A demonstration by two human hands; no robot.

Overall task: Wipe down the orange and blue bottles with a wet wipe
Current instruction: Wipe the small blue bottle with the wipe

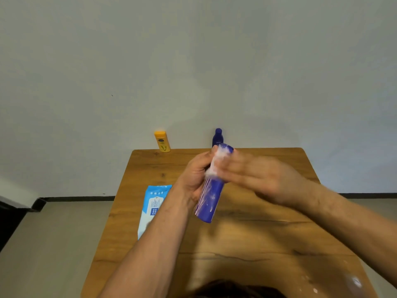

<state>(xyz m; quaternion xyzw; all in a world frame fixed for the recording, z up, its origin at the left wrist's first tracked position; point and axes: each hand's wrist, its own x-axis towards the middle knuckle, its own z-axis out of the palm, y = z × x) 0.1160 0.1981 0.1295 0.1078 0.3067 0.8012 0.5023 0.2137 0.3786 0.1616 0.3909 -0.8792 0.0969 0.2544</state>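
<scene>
Blue bottle (211, 196): held in the air above the worktop (247, 233), over its middle. Long axis tilted, near end low and to the left, far end high and to the right, leaning away from the person. Which end carries the cap: cannot tell. Pale streaks on the lower body.

Left hand (194, 175): comes in from the left of the bottle, fingers curled round its middle, thumb up along the side.

Right hand (257, 179): comes in from the right of the bottle, motion-blurred. Fingers close together, bent over a white wet wipe (217, 160) and pressing it on the bottle's upper part.

Left of the bottle, flat on the worktop: light blue wet wipe pack (153, 205), partly under the left forearm. Beyond the bottle, at the far edge: dark blue bottle (218, 137), upright. Far left of that: orange bottle (162, 141), upright with a slight lean.

Worktop is brown wood grain, set against a plain pale wall (193, 61). Pale floor (53, 244) with dark skirting on both sides.
</scene>
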